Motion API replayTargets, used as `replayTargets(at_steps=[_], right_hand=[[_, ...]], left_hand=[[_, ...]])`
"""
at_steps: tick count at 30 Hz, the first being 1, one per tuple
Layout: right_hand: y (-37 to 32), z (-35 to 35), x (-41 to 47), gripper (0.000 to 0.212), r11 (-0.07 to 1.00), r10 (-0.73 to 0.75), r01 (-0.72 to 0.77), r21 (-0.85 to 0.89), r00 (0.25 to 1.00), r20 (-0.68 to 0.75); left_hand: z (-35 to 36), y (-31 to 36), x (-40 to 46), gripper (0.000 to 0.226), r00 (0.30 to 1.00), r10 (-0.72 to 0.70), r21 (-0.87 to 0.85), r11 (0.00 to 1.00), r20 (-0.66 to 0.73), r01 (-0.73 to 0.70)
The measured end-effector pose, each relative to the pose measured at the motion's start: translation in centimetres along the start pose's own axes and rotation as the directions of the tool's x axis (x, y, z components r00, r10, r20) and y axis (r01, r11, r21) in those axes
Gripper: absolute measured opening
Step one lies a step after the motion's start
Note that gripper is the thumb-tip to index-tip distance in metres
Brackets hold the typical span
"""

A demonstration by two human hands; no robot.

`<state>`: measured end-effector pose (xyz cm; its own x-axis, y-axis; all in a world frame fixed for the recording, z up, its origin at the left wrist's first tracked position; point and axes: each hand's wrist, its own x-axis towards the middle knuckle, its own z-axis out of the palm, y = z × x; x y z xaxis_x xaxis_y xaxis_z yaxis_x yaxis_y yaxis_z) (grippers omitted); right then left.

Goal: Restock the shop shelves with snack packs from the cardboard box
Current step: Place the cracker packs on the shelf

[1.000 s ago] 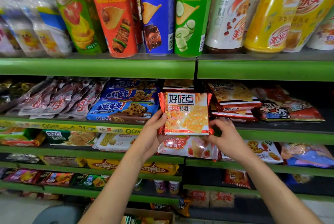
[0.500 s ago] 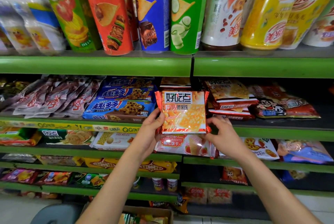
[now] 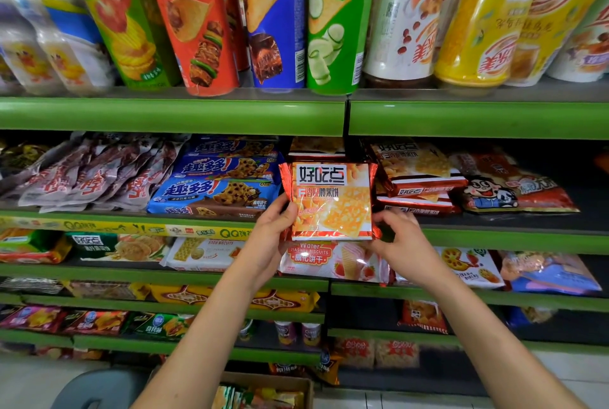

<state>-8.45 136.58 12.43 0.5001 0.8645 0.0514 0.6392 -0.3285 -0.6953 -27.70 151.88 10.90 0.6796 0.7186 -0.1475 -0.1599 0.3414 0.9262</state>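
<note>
Both hands raised to the second shelf from the top, gripping one biscuit pack [image 3: 331,201] upright by its lower corners: left hand [image 3: 268,237] curled round the lower left edge, thumb on the front; right hand [image 3: 403,243] pinching the lower right corner, fingers bent. Printed on the pack: large black characters 好吃点 on a white panel, smaller white characters beneath, square golden crackers pictured, red foil crimped at both sides. Held just in front of the green shelf edge [image 3: 514,239], between a stack of blue cookie packs [image 3: 217,191] marked 趣多多 and a pile of matching red biscuit packs [image 3: 418,174]. Directly below, a pink wafer pack [image 3: 329,260] reading "Wafer JIASHILI BISCUITS". On the shelf strip to the left, a yellow label [image 3: 131,227] with "QQ". On the top shelf, tall crisp tubes [image 3: 273,19] in orange, blue and green, "FLAVOR" legible on the blue one. At the bottom edge, the cardboard box [image 3: 263,389] with snack packs inside.
</note>
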Motion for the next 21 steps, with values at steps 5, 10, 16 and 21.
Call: replayTargets(at_steps=[5, 10, 16, 21], right_hand=[[-0.03, -0.04, -0.03, 0.039, 1.000, -0.003, 0.003, 0.011, 1.000, 0.001], [0.07, 0.00, 0.04, 0.039, 1.000, -0.016, 0.017, 0.009, 1.000, -0.006], [0.09, -0.04, 0.07, 0.042, 1.000, -0.004, 0.004, 0.021, 1.000, 0.005], [-0.05, -0.17, -0.05, 0.044, 1.000, 0.005, -0.005, 0.013, 1.000, 0.015]], left_hand=[[-0.01, 0.01, -0.07, 0.050, 1.000, 0.003, 0.017, 1.000, -0.016, -0.003], [0.10, 0.16, -0.14, 0.045, 1.000, 0.006, 0.029, 1.000, -0.024, -0.005], [0.27, 0.35, -0.08, 0.043, 0.999, 0.001, 0.014, 1.000, -0.032, 0.000], [0.40, 0.25, -0.17, 0.042, 0.999, 0.015, 0.022, 1.000, -0.034, -0.014]])
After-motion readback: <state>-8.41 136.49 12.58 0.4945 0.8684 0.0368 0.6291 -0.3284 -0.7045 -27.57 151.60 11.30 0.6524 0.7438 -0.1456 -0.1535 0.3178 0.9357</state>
